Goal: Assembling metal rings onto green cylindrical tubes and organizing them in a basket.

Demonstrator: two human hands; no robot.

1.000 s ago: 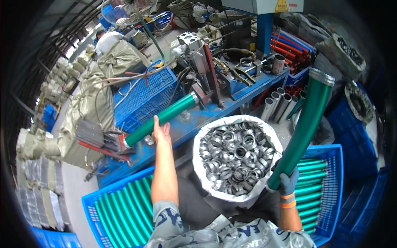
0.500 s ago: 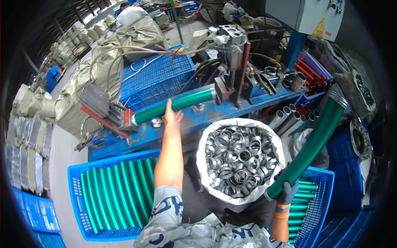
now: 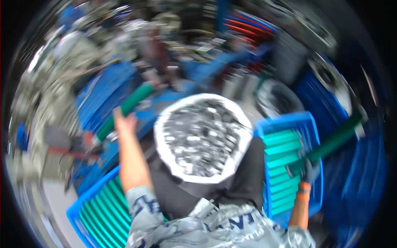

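Motion smears the whole picture. My bare left hand (image 3: 126,122) is at a green tube (image 3: 138,99) lying between the two end blocks of a bench machine (image 3: 66,142); its fingers are too blurred to show whether they grip. On the right, my gloved right hand (image 3: 307,171) is closed around another green tube (image 3: 337,140), which slants up and away to the right, above the right crate. Between my knees stands a white-lined container (image 3: 244,155) full of silvery metal rings (image 3: 200,138).
A blue crate (image 3: 75,213) with rows of green tubes (image 3: 105,211) sits at lower left. Another blue crate (image 3: 308,120) at right holds more green tubes (image 3: 282,155). Red tubes (image 3: 248,29) lie beyond the blue bench (image 3: 213,68). Blue crates (image 3: 359,177) line the far right.
The view has swung to the right. My right hand has carried its tube outward to the right, tipping it flatter. My left hand remains at the tube in the machine.
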